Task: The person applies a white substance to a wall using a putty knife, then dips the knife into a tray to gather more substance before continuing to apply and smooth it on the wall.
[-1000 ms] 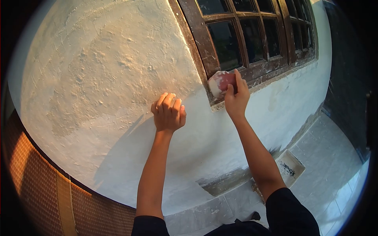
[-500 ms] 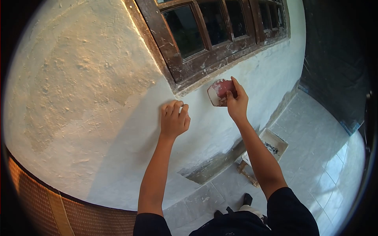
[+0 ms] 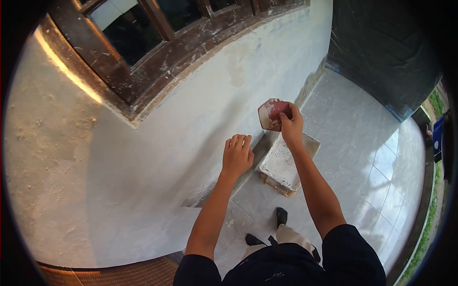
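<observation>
My right hand (image 3: 292, 125) grips a flat, dark-red putty scraper (image 3: 274, 114) by its right edge, thumb on the near face. White putty is smeared over the scraper's left part and upper edge. It is held up in front of the wall's base and the floor. My left hand (image 3: 237, 155) is in front of the whitish plastered wall (image 3: 157, 143), back of the hand toward me and fingers curled in. The palm is hidden, so whatever may be in it does not show.
Below my right hand, a paint tray (image 3: 281, 164) crusted with white rests on a low wooden support (image 3: 279, 186). A brown wooden window frame (image 3: 143, 81) is set in the wall at upper left. A dark sheet (image 3: 377, 52) hangs at upper right over grey floor tiles (image 3: 353, 143).
My view has swung right and down, so the window moves left and the whole tray shows. Both hands have come away from the spot below the window corner; the scraper stays in my right hand.
</observation>
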Demonstrator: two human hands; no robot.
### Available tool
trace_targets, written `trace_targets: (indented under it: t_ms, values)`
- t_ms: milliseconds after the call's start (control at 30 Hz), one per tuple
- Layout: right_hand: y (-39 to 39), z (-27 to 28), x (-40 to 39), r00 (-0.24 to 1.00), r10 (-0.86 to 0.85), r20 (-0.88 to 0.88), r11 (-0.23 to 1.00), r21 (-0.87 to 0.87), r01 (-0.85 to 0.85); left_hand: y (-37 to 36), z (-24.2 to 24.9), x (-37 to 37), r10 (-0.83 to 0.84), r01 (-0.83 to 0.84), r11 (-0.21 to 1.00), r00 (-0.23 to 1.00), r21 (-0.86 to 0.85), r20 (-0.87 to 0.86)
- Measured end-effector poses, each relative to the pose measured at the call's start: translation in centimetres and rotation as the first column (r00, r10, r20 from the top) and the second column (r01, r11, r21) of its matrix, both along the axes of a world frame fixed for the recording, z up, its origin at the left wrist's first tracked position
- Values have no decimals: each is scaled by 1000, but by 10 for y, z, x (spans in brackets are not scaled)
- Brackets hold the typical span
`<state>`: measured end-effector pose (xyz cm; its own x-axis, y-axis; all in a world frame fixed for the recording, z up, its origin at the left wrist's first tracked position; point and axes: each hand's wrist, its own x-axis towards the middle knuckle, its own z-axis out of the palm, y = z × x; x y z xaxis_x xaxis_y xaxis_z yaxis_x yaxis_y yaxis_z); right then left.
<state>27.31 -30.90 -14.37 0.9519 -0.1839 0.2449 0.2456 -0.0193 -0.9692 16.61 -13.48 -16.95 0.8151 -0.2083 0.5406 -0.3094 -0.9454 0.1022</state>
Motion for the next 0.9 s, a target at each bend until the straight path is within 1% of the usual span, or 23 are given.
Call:
trace_targets:
  t_ms: [67,133,200,233,300,367,400,467,533,667,767,833,900]
  values:
    - [-20,-25,11,1000,-20,-24,1000,-10,20,-19,-19,10,-27,25,999,997,-37,-72]
    - [-41,-40,17,996,-49,-76,997,-58,45,-36,-36,21,-51,47,997,995,-61,-82]
    - [-61,-58,25,994,-40,-102,999,-26,37,-50,-50,32,-77,66,993,990,-94,-114]
    - [-71,-66,29,992,-62,-108,996,-76,54,-56,-56,37,-88,74,990,988,-117,-123]
    - [-89,-85,37,987,-88,-132,993,-90,76,-69,-69,46,-109,81,983,979,-163,-173]
    - [-106,-101,44,983,-113,-146,990,-99,99,-82,-79,56,-126,94,980,976,-174,-178]
    - [-113,-104,47,979,-114,-170,990,-104,97,-89,-83,61,-131,102,979,978,-175,-164]
    - [-126,-110,51,970,-125,-207,989,-106,105,-101,-92,70,-151,118,977,971,-176,-188]
    - [-137,-117,54,967,-103,-234,994,-60,91,-113,-100,78,-152,111,976,964,-189,-219]
    - [-158,-141,59,953,-92,-288,996,-32,86,-132,-120,85,-161,105,973,945,-204,-284]
    - [-171,-157,62,937,-112,-331,994,-49,102,-141,-135,88,-161,95,976,923,-198,-350]
    - [-177,-169,62,918,-162,-361,984,-133,122,-145,-145,86,-147,56,974,896,-222,-418]
    - [-179,-181,62,914,-152,-376,987,-112,117,-145,-153,85,-160,68,974,882,-218,-444]
